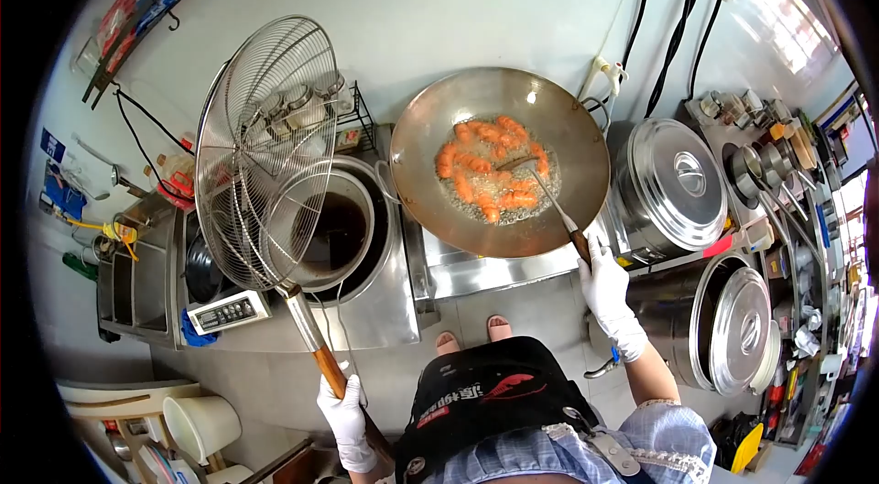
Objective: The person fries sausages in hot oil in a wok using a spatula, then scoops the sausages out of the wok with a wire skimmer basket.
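Note:
My left hand, in a white glove, is closed round the wooden handle of a large wire skimmer, held up on the left, above a pot of dark liquid. My right hand, also gloved in white, grips the wooden-ended handle of a ladle. The ladle's head rests among orange-red crayfish-like pieces in bubbling oil. They lie in the middle of a wide steel wok on the stove. Part of the ladle's head is hidden by the food and oil.
A lidded steel pot stands right of the wok, and a tall stockpot with a tilted lid is nearer on the right. At far left is a metal sink. A control panel sits by the dark-liquid pot. A white bucket stands lower left.

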`<control>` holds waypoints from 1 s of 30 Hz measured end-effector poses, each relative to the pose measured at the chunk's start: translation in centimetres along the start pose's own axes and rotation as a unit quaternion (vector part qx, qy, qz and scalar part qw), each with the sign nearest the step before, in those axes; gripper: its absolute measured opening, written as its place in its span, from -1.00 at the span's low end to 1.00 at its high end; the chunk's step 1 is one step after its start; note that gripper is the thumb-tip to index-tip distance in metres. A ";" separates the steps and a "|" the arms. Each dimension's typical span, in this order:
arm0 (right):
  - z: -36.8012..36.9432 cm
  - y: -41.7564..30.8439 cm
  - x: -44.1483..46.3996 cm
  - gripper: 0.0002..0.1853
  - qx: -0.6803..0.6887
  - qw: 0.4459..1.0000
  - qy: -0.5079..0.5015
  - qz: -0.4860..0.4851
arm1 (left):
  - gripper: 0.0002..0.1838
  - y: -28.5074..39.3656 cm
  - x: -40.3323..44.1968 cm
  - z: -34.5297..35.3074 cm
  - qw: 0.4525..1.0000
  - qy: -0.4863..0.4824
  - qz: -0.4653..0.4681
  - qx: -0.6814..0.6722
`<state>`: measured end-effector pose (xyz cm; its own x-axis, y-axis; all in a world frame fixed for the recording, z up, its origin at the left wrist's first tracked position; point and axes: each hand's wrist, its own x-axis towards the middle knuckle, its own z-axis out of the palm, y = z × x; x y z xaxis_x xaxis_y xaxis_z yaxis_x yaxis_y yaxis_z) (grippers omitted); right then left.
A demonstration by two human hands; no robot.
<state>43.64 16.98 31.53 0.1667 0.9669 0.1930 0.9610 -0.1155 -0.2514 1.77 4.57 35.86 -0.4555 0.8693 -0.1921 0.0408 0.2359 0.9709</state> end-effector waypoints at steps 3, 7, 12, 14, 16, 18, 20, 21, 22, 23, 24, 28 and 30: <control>-0.7 0.2 0.2 -0.45 -0.018 1.000 -0.001 -0.017 | -0.76 -0.1 0.0 -0.3 1.000 -0.003 -0.003 -0.015; -5.5 -2.6 -0.4 -0.54 0.034 0.991 0.118 -0.055 | -0.76 -1.0 0.2 -1.4 1.000 0.008 -0.001 0.006; -5.9 -7.0 -3.9 -0.71 0.221 0.960 0.036 -0.169 | -0.77 -1.1 0.2 -2.3 1.000 0.021 -0.003 0.005; -3.3 -9.0 -5.2 -0.78 0.231 0.959 -0.061 -0.153 | -0.77 -1.3 0.2 -2.9 1.000 0.026 -0.002 0.006; 1.7 -9.4 -6.4 -0.77 0.250 0.949 -0.124 -0.144 | -0.77 -0.8 0.1 -3.1 0.999 0.027 0.004 0.025; 6.1 -9.4 -6.8 -0.75 0.284 0.925 -0.231 -0.101 | -0.76 -1.6 0.3 -4.0 0.999 0.030 0.003 0.018; 11.7 -9.1 -6.9 -0.74 0.324 0.906 -0.265 -0.066 | -0.76 -1.9 0.1 -4.8 0.999 0.034 0.001 0.014; 14.7 -8.9 -7.0 -0.74 0.362 0.883 -0.297 -0.027 | -0.76 -1.7 0.0 -5.0 0.999 0.038 -0.002 0.014; 17.3 -8.9 -6.7 -0.74 0.425 0.830 -0.356 0.065 | -0.76 -1.5 -0.1 -5.2 0.999 0.042 -0.006 0.017; 19.5 -9.1 -5.9 -0.74 0.480 0.761 -0.407 0.158 | -0.76 -1.2 -0.4 -5.5 0.999 0.044 -0.008 0.021; 21.2 -9.8 -5.3 -0.80 0.508 0.738 -0.396 0.199 | -0.76 -0.8 -0.5 -5.6 0.999 0.043 -0.010 0.011; 27.2 -10.6 -3.1 -0.83 0.537 0.699 -0.371 0.292 | -0.77 -0.8 -1.0 -6.8 0.999 0.047 0.004 -0.016; 30.0 -10.6 -2.9 -0.84 0.553 0.686 -0.318 0.350 | -0.77 -0.7 -1.4 -7.3 0.998 0.056 0.003 -0.009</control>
<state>26.35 22.20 5.18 0.0339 0.7074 -0.7060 -0.1195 -0.6985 -0.7056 -4.08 0.02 36.50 -0.5516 0.8167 -0.1693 0.0293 0.2218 0.9746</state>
